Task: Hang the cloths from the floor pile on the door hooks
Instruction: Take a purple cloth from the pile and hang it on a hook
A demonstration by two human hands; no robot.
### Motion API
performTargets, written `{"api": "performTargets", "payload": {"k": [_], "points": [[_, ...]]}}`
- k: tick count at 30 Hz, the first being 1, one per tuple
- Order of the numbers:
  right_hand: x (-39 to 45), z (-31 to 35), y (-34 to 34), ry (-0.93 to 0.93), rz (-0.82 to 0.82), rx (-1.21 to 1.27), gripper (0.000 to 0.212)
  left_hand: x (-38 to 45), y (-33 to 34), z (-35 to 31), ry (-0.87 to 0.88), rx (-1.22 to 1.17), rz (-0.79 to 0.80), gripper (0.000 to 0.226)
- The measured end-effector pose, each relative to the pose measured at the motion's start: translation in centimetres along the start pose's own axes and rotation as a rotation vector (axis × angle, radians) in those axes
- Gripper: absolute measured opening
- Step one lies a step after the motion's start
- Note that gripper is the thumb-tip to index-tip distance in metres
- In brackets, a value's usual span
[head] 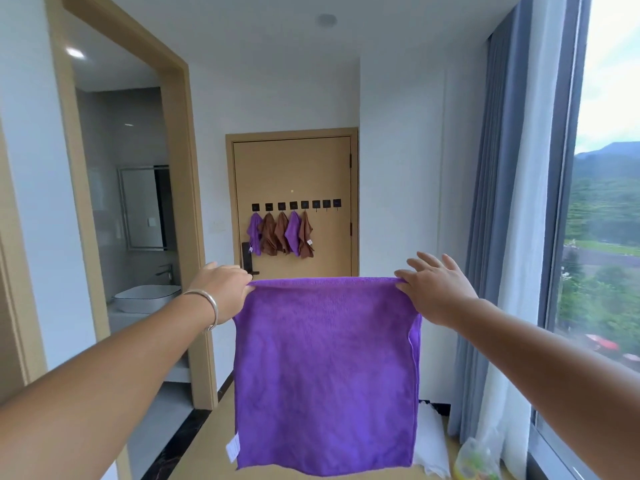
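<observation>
Both hands, left [224, 289] and right [437, 289], pinch purple cloth [325, 372] (top corners); door hooks [296, 205] beyond.

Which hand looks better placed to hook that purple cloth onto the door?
Probably the right hand. It pinches the purple cloth at the corner on the side of the free hooks; the left hand holds the other corner.

No text was legible; the white care tag [232, 446] at the square purple microfibre cloth's [325, 375] seven-o'clock corner was unreadable.
</observation>
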State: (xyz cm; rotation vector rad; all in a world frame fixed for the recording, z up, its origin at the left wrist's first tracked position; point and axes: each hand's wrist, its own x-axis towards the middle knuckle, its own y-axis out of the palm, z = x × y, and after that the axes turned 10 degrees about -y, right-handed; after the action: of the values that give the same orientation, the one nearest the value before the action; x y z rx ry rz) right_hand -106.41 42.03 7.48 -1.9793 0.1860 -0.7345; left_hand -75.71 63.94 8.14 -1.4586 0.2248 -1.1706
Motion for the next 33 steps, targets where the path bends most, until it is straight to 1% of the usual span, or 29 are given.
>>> {"api": "performTargets", "payload": {"k": [7, 14, 18, 22, 27, 33], "points": [[6.6, -0.3, 3.8, 0.009, 0.017, -0.015, 0.046, 5.5, 4.7, 1.2, 0.004, -0.008, -0.035, 0.026], [16.3, 0.0, 8.4, 0.031, 0.04, -0.057, 0.042, 14.9, 11.1, 4.1, 0.062, -0.06, -0.111, 0.02], [21.5, 0.3, 10.8, 0.051, 0.04, -0.051, 0.042, 19.6, 14.4, 5.4, 0.09, -0.055, -0.098, 0.019], [26.1, 0.2, 13.2, 0.044, 0.037, -0.067, 0.041, 23.7, 17.3, 6.2, 0.083, -0.067, -0.104, 0.019], [31.7, -0.6, 17.0, 0.01, 0.091, -0.107, 0.044, 29.0, 20.8, 6.5, 0.089, -0.053, -0.079, 0.018], [40.2, -3.4, 22.8, -0.016, 0.089, -0.097, 0.044, 37.0, 25.7, 5.5, 0.077, -0.018, -0.065, 0.017]]}}
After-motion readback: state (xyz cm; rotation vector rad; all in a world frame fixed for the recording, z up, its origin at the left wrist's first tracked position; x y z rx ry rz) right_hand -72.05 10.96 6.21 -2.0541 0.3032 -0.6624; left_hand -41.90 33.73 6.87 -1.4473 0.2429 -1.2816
